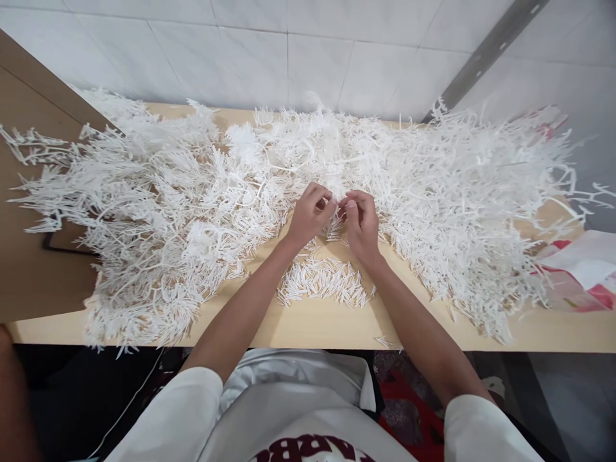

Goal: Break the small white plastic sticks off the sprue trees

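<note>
Nearest the body: white sleeves and both forearms reach out over the front edge of the wooden table (317,327). Just past that edge, between the forearms, lies a small heap of loose white sticks (321,285), short and separate, lying flat on the bare wood.

Next out: the left hand (308,215) and right hand (360,221) meet fingertip to fingertip directly above the far side of that heap. Fingers of both are curled inward and pinch a small white plastic piece (339,208) between them; it is mostly covered by the fingers, so its shape cannot be told.

Around and beyond the hands: a large tangled pile of white branched plastic sprues (168,192) covers the table from left to right, pressing close on both sides of the hands and hiding most of the surface. A brown board (29,212) lies at far left, partly under the pile. A red-and-white bag (582,273) lies at the right edge. Farthest: white tiled wall (289,51).
</note>
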`<state>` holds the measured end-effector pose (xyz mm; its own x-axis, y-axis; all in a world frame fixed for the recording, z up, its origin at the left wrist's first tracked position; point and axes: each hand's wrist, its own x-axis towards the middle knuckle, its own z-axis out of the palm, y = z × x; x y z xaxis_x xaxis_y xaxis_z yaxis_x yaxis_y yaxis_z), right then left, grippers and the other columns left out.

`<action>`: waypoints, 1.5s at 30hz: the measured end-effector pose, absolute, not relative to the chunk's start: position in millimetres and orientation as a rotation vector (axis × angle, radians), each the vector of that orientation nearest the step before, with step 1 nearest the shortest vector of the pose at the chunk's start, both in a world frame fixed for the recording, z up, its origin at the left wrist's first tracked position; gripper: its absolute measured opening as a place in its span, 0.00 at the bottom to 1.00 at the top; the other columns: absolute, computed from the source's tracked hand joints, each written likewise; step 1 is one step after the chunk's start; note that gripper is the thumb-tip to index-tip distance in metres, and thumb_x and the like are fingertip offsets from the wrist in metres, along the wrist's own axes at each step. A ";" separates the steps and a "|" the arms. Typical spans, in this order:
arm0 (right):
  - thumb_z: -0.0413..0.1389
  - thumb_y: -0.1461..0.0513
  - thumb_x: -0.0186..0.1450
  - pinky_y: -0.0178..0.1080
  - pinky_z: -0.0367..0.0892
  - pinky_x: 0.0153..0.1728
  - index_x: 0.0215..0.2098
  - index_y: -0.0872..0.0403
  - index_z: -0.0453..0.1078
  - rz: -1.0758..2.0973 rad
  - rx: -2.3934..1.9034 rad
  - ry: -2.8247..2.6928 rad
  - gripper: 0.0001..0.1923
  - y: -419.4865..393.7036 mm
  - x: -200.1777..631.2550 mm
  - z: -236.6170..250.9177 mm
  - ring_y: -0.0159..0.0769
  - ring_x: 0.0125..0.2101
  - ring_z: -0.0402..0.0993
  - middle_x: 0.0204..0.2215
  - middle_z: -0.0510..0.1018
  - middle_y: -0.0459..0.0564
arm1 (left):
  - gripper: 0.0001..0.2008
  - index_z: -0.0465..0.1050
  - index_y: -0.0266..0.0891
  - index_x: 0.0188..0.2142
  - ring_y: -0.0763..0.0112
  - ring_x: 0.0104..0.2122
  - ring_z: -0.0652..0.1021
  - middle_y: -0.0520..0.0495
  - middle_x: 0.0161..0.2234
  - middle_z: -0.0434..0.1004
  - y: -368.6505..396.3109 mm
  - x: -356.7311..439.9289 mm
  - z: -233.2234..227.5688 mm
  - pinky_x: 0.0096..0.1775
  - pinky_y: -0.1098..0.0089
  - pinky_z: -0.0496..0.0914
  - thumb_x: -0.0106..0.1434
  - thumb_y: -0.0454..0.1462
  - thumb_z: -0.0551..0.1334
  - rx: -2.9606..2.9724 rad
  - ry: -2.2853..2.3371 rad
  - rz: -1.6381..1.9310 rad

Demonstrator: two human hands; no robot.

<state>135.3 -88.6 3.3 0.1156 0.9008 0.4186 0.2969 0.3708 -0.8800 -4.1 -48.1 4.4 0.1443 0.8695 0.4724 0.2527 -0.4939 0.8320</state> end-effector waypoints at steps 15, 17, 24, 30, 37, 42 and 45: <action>0.48 0.53 0.71 0.38 0.65 0.34 0.35 0.50 0.68 0.229 -1.318 -1.763 0.13 -80.4 152.0 6.5 0.32 0.33 0.69 0.32 0.72 0.46 | 0.08 0.71 0.40 0.35 0.80 0.26 0.68 0.48 0.38 0.69 -53.6 -1.3 0.0 0.31 0.73 0.68 0.66 0.41 0.58 2.091 1.038 1.269; 0.48 0.55 0.71 0.38 0.64 0.32 0.32 0.51 0.66 0.135 -1.312 -1.793 0.12 -81.3 152.8 6.7 0.32 0.30 0.67 0.29 0.70 0.45 | 0.08 0.71 0.39 0.34 0.80 0.26 0.68 0.48 0.38 0.69 -56.7 0.3 1.6 0.30 0.73 0.67 0.66 0.40 0.58 2.131 1.108 1.235; 0.47 0.62 0.68 0.39 0.63 0.33 0.29 0.51 0.60 -0.073 -1.277 -1.805 0.08 -80.2 147.9 -0.5 0.33 0.31 0.66 0.28 0.69 0.45 | 0.07 0.70 0.40 0.32 0.78 0.27 0.69 0.49 0.37 0.71 -61.5 3.4 3.5 0.28 0.73 0.62 0.65 0.38 0.57 2.225 1.268 1.133; 0.46 0.59 0.69 0.42 0.67 0.37 0.30 0.50 0.60 0.076 -1.232 -1.709 0.09 -88.3 141.5 3.4 0.35 0.34 0.69 0.32 0.72 0.47 | 0.11 0.63 0.39 0.25 0.77 0.27 0.67 0.51 0.30 0.66 -52.3 -4.1 2.6 0.29 0.72 0.65 0.65 0.36 0.57 1.975 1.255 1.359; 0.49 0.52 0.70 0.40 0.71 0.37 0.45 0.46 0.67 0.359 -1.270 -1.675 0.12 -86.3 142.3 7.3 0.35 0.41 0.71 0.42 0.73 0.49 | 0.10 0.70 0.41 0.35 0.76 0.28 0.70 0.47 0.38 0.70 -54.7 -2.7 1.9 0.30 0.71 0.69 0.67 0.44 0.56 2.082 1.034 1.250; 0.49 0.54 0.69 0.41 0.71 0.34 0.36 0.49 0.70 0.187 -1.274 -1.752 0.11 -81.1 150.1 4.9 0.36 0.37 0.71 0.37 0.72 0.50 | 0.10 0.70 0.40 0.32 0.80 0.25 0.68 0.49 0.37 0.70 -55.8 -1.3 0.0 0.28 0.73 0.66 0.66 0.42 0.57 2.150 1.109 1.219; 0.51 0.58 0.67 0.42 0.71 0.34 0.30 0.50 0.68 0.102 -1.221 -1.749 0.09 -79.2 152.3 2.4 0.36 0.35 0.71 0.34 0.72 0.50 | 0.09 0.70 0.40 0.31 0.79 0.26 0.69 0.48 0.37 0.70 -58.6 0.1 0.8 0.28 0.73 0.64 0.66 0.40 0.57 2.206 1.128 1.175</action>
<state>152.3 -79.2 2.4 -0.0335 0.7595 0.6497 0.6786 0.4945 -0.5431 0.1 -58.6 0.8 0.3221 0.8023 0.5026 0.4690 -0.5964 0.6514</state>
